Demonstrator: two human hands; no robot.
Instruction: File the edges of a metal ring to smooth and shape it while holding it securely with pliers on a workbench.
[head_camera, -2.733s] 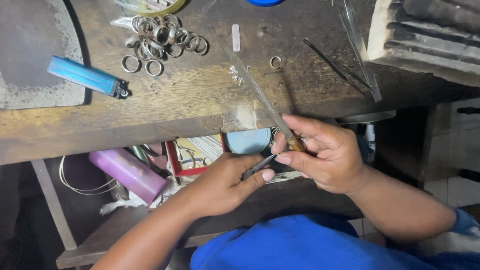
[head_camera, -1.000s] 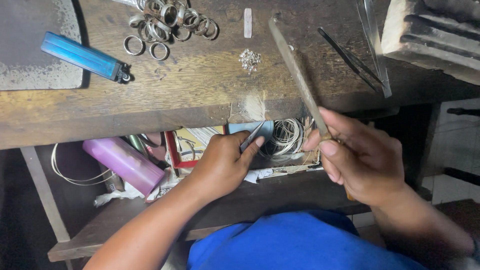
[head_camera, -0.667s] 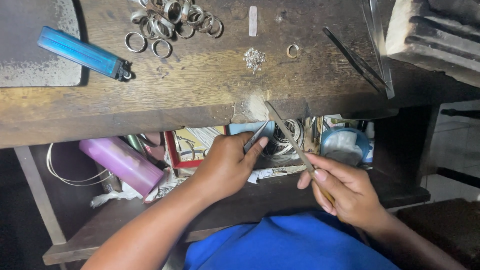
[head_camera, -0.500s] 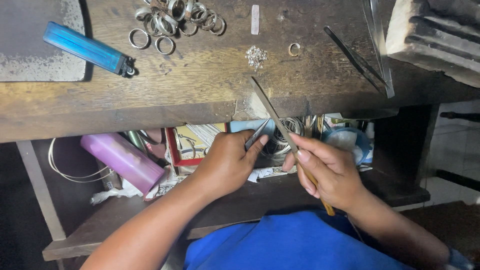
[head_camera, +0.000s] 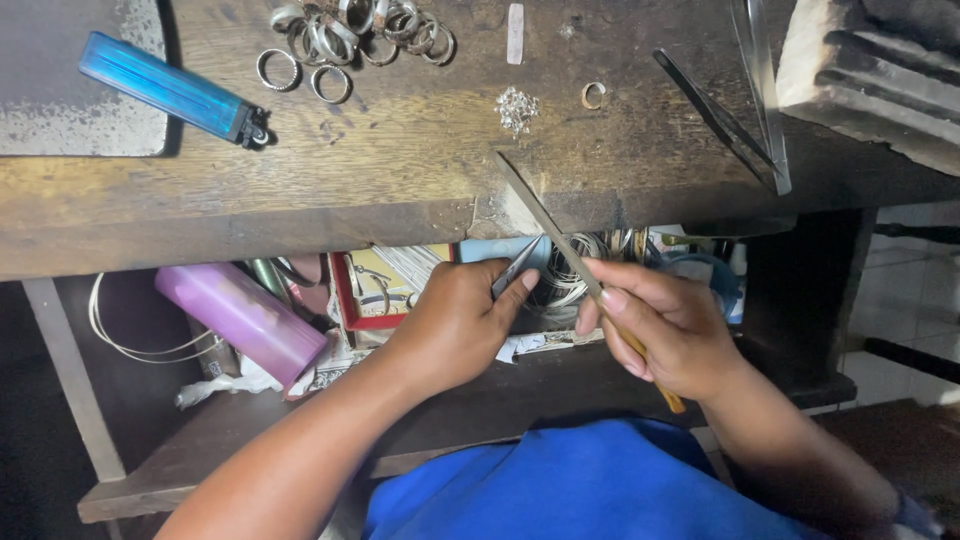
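Our left hand (head_camera: 455, 325) pinches a small metal strip (head_camera: 516, 268) while our right hand (head_camera: 668, 325), gripping the file (head_camera: 560, 238), has drawn back since before, setting its blade against the strip's tip.

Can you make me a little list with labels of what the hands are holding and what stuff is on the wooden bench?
Left hand: pinches a small grey metal piece below the bench edge
Right hand: grips a long thin metal file with a wooden handle, its tip lying on the worn wooden bench
Bench top: blue rectangular lighter, pile of silver metal rings, little heap of silver filings, dark metal tweezers
Shelf below: pink plastic cylinder, coils of thin wire
Person: blue shirt
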